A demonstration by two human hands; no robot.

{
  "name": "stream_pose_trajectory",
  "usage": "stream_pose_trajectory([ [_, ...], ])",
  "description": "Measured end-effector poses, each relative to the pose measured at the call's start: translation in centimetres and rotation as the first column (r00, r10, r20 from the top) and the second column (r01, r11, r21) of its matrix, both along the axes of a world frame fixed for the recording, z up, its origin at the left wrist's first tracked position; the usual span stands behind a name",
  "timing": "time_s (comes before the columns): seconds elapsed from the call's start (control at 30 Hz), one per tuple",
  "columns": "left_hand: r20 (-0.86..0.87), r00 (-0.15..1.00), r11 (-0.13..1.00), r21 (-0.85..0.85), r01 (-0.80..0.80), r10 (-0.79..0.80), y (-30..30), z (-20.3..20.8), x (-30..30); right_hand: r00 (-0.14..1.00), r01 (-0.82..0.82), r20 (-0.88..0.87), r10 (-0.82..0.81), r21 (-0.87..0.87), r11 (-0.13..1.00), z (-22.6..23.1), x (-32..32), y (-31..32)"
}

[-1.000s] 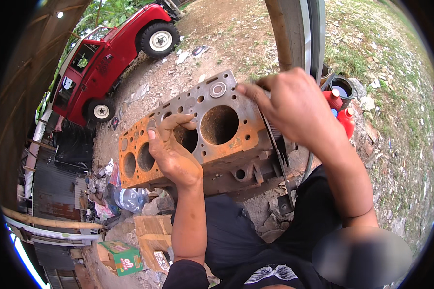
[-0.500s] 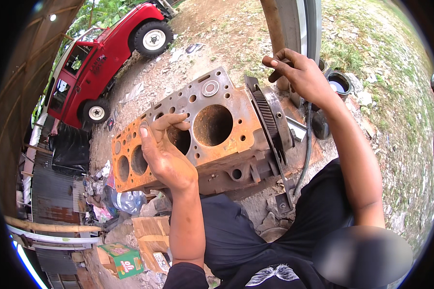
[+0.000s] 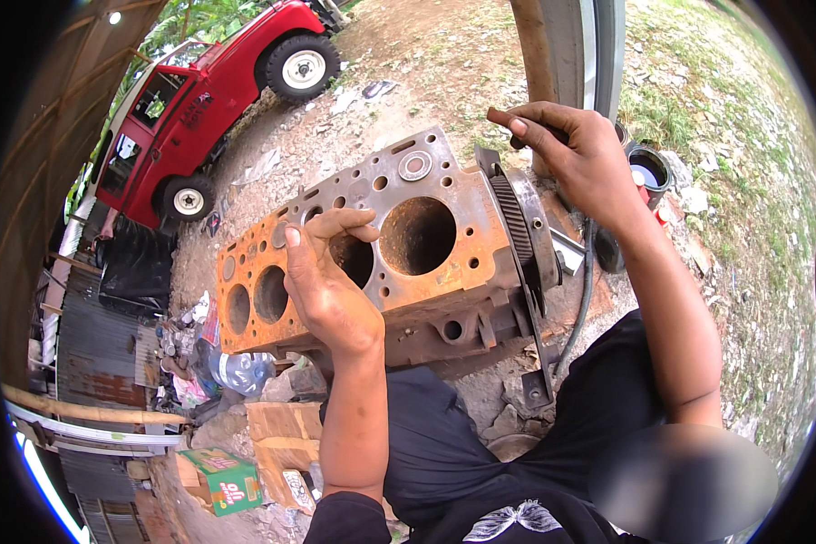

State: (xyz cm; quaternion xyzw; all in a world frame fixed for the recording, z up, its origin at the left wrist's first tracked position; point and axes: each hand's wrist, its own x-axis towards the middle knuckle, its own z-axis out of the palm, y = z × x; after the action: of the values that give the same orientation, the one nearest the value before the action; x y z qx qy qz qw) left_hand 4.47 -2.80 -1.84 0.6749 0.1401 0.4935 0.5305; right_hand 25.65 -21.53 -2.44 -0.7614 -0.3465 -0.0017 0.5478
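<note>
A rusty engine block (image 3: 381, 295) lies in front of me with its row of round cylinder bores facing up. The top face is bare grey metal toward the right and orange with rust toward the left. My left hand (image 3: 340, 304) is raised over the near side of the block, thumb and forefinger apart and holding nothing. Above the block's right end, my right hand (image 3: 580, 150) has its fingers closed in a pinch. Something small and dark seems to be between them, too small to name. Below that hand, a dark ribbed wheel (image 3: 521, 227) sits on the block's end.
A dark hose (image 3: 578, 313) runs down beside the block's right end, near a post (image 3: 567, 54). Behind it stands a dark bucket (image 3: 648, 168). A green carton (image 3: 231, 480) and a clear plastic bottle (image 3: 243, 372) lie at left. A red off-road car (image 3: 186, 118) is parked beyond.
The view has shifted slightly, so the block appears a little farther right. My right hand's fingers are drawn closer together. My left hand keeps nearly the same pose.
</note>
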Motion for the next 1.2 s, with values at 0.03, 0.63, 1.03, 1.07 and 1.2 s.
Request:
stream_pose_trajectory([
  [0.03,-0.005,1.0,1.0,-0.003,0.006,-0.006,-0.1,0.0,0.1,1.0,-0.02,0.017,0.02,0.002,1.0,0.4,-0.5,0.0],
  [0.63,-0.078,0.991,0.994,-0.042,0.103,-0.106,-1.4,1.4,0.0,0.866,-0.09,0.426,0.262,-0.383,0.92,2.8,-5.7,0.1],
  [1.03,-0.041,0.991,0.992,-0.018,0.125,-0.126,-0.9,0.3,-0.3,0.895,0.045,0.41,0.173,-0.47,0.882,3.3,-9.3,-0.7],
  [1.07,-0.034,0.993,0.993,0.0,0.115,-0.115,-0.5,0.3,-0.4,0.901,0.032,0.396,0.179,-0.47,0.882,3.3,-10.2,-0.9],
  [1.2,-0.075,0.993,0.996,-0.028,0.09,-0.092,-1.3,0.8,-0.1,0.905,0.046,0.399,0.149,-0.44,0.897,3.5,-10.8,-1.4],
])
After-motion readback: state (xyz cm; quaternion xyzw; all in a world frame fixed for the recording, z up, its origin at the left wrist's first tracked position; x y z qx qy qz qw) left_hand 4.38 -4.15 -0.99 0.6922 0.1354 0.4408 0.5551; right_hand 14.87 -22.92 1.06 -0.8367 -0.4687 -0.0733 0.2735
